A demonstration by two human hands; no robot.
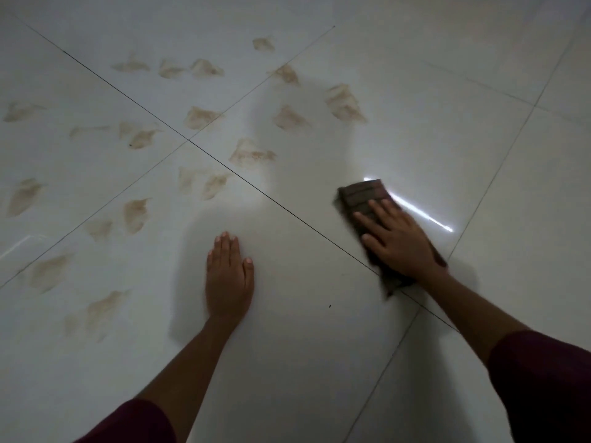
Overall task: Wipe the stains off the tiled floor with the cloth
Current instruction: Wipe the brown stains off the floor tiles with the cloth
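Note:
A dark brown cloth (pixel 361 195) lies flat on the glossy white tiled floor (pixel 319 330) at the right. My right hand (pixel 398 239) presses down on it with spread fingers; the cloth sticks out ahead of the fingers and behind the wrist. My left hand (pixel 228 276) rests palm-down on the bare tile near the middle, fingers together, holding nothing. Several light brown smeared stains (pixel 251 153) spread over the tiles to the left and ahead of both hands, the nearest ones about a hand's length beyond the left fingers.
Dark grout lines (pixel 188 140) cross diagonally and meet ahead of my left hand. A bright streak of reflected light (pixel 422 214) runs beside the cloth. Dark red sleeves (pixel 543 378) cover both upper forearms. A small dark speck (pixel 330 306) lies near my left wrist.

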